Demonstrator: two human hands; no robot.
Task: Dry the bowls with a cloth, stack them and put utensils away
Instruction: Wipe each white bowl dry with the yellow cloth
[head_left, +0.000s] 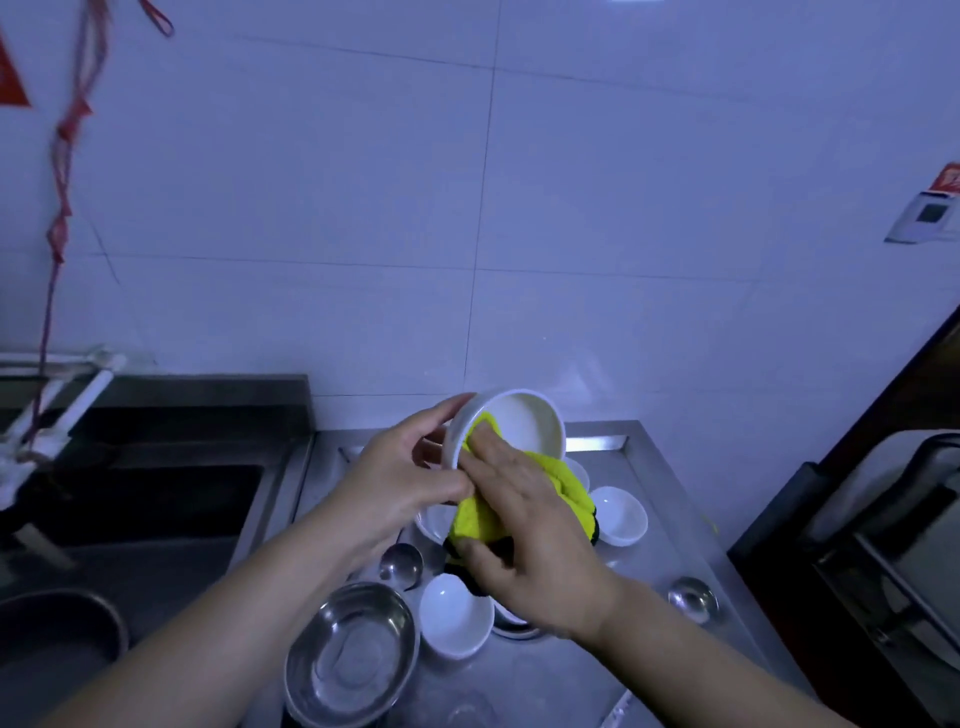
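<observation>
Clearly early days: the left hand (410, 480) grips a white bowl (506, 428) by its rim, tilted above the steel table (649, 525), while the right hand (524, 540) clutches a yellow cloth (563, 480) and presses it inside the bowl. Several small white bowls (619, 515) lie loose and unstacked below, beside a steel bowl (352, 654) and two ladles (400, 564), none put away yet

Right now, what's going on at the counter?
A person is drying dishes. The left hand holds a white bowl tilted up, and the right hand presses a yellow cloth into it. More white bowls, a steel bowl and a ladle lie on the steel counter below.
</observation>
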